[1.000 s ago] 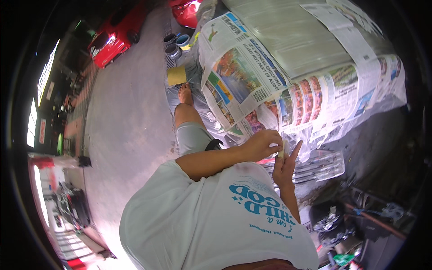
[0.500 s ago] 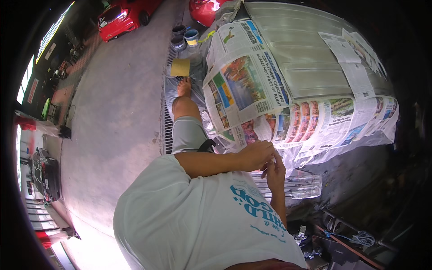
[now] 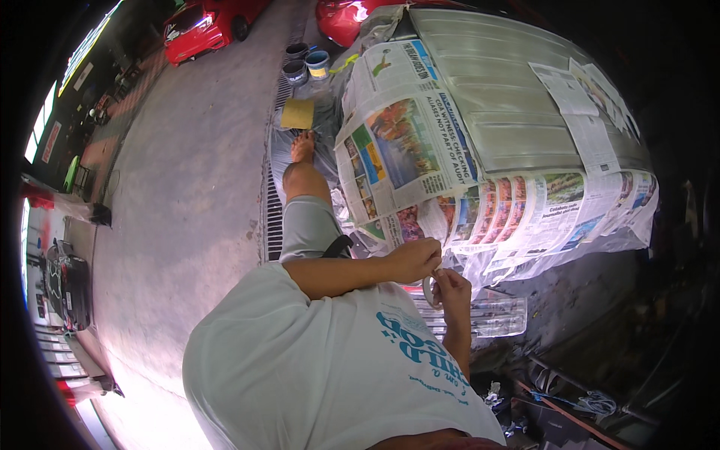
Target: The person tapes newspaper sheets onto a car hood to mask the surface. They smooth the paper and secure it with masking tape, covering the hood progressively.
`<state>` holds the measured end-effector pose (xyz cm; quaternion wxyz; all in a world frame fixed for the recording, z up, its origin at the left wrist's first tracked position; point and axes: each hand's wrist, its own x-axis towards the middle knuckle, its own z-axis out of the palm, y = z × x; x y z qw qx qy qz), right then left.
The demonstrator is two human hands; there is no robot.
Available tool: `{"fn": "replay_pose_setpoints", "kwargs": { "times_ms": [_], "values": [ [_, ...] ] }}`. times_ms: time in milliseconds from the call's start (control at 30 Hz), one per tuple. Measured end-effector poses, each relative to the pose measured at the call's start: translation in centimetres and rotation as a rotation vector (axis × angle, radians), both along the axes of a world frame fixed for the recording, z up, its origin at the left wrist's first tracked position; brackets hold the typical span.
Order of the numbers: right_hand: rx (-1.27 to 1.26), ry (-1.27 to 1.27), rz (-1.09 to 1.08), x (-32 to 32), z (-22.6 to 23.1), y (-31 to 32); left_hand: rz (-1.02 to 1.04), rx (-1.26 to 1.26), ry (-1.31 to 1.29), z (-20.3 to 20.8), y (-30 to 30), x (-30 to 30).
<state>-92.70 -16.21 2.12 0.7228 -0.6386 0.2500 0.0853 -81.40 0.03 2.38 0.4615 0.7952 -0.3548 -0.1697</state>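
My right hand [image 3: 454, 291] grips a pale roll of tape [image 3: 430, 292], seen partly edge-on in front of my shirt. Just left of it, my left hand [image 3: 415, 259] is closed in a pinch at the roll's upper edge, apparently on the tape's end; the fingertips hide most of it. Both hands are close together, beside the near edge of the newspaper sheets [image 3: 405, 146]. Those sheets lie over the border of a ribbed metal panel [image 3: 517, 90], with clear plastic film [image 3: 480, 268] hanging below them.
Loose paper sheets [image 3: 574, 112] lie on the panel's right part. Several buckets [image 3: 317, 64] stand beyond my bare foot, near a yellow square pad [image 3: 298, 114]. A floor grate [image 3: 273, 217] runs along the left. Red cars [image 3: 199, 31] stand at the back; tools and cables [image 3: 596, 405] lie lower right.
My hands have moved slightly apart and a little lower. The tape roll, hidden before, now shows below my left fingertips.
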Motion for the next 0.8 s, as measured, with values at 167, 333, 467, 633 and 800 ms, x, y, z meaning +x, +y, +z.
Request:
{"fn": "replay_pose_setpoints", "kwargs": {
  "times_ms": [167, 333, 467, 633, 800],
  "values": [
    [0.028, -0.012, 0.006, -0.2, 0.3, 0.1, 0.067, 0.054, 0.058, 0.2, 0.0, 0.6],
    [-0.017, -0.001, 0.002, -0.1, 0.8, 0.2, 0.191, 0.058, 0.208, 0.7, 0.3, 1.3],
    [-0.048, -0.015, -0.013, 0.1, 0.2, 0.2, -0.019, -0.098, 0.362, 0.0, 0.5, -0.1],
    [-0.035, -0.065, -0.007, -0.1, -0.6, 0.4, -0.053, -0.081, 0.256, -0.1, 0.8, 0.2],
    [-0.022, -0.052, 0.003, -0.1, -0.8, 0.4, -0.061, -0.037, 0.240, 0.2, 0.7, 0.6]
  ]
}}
